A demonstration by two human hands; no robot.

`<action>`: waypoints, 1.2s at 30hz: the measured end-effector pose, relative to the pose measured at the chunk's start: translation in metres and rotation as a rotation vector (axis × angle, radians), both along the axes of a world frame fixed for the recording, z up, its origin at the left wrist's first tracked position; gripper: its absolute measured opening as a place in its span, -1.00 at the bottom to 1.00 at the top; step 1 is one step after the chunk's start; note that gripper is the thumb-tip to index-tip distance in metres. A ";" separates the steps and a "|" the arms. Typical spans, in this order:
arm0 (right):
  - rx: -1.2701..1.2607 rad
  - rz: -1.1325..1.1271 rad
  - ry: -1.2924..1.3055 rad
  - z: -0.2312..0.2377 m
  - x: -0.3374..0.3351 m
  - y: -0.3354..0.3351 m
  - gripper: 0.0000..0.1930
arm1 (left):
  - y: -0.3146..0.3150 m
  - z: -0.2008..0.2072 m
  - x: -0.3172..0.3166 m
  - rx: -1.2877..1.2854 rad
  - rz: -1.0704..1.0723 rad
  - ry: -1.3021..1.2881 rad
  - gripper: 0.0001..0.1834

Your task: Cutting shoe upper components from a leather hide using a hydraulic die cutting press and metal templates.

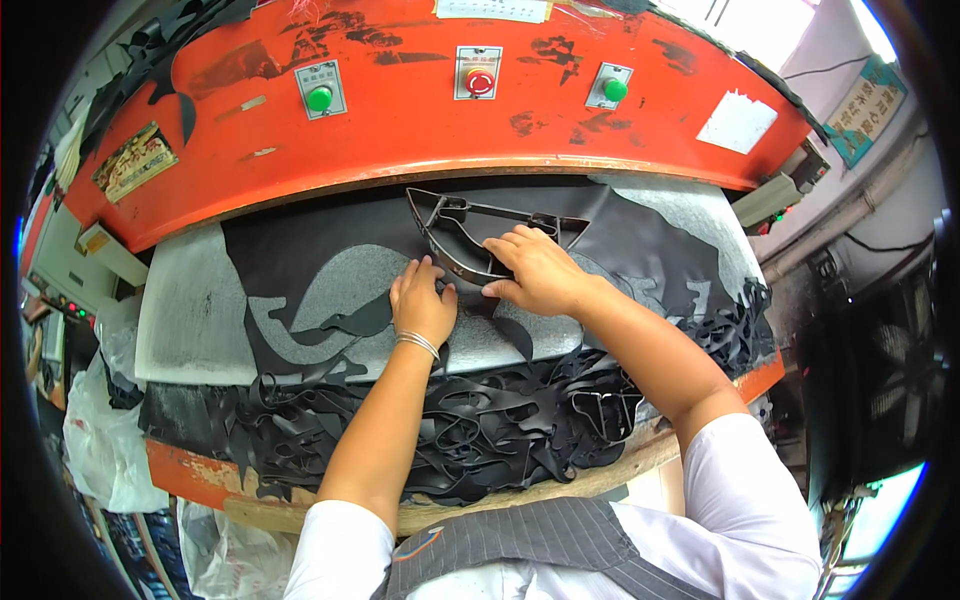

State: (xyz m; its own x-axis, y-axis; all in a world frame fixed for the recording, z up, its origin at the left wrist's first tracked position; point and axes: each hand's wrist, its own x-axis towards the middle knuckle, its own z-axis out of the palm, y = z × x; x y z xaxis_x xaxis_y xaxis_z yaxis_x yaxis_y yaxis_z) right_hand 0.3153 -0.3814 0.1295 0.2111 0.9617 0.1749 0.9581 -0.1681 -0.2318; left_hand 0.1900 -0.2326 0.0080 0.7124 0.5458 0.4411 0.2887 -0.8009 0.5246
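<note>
A metal cutting die (pixel 462 270), a curved steel-strip outline with inner braces, stands on a black sheet of leather-like material (pixel 650 230). My right hand (pixel 540 270) is closed over its near right edge, thumb toward me and fingers over the strip. Just left of the die's near edge, my left hand (pixel 424 305) lies with its fingers stretched out on the sheet, holding nothing; its fingertips are close to the strip, and whether they touch cannot be seen. Cut-out gaps in the sheet show the grey cutting board (pixel 180 310) below.
Black offcuts (pixel 480 430) pile along the board's near edge, with another metal frame (pixel 605 412) among them. Beyond the board spans a red machine beam (pixel 400 140) with two green buttons (pixel 319 98) (pixel 614 90) and a red one (pixel 480 82). Plastic bags (pixel 105 430) hang at left.
</note>
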 end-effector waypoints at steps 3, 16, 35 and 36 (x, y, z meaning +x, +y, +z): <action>-0.063 0.024 -0.005 -0.026 0.024 0.003 -0.40 | -0.017 -0.005 0.001 -0.079 -0.024 0.035 -0.71; 0.193 -0.107 0.028 -0.083 0.054 -0.028 -0.34 | -0.020 -0.001 0.001 -0.149 0.046 -0.006 -0.75; 0.287 -0.299 0.151 -0.109 0.078 -0.038 -0.51 | -0.011 0.001 0.004 -0.192 -0.046 -0.018 -0.81; 0.235 -0.290 0.143 -0.103 0.076 -0.035 -0.49 | -0.007 0.001 0.002 -0.216 -0.048 -0.024 -0.80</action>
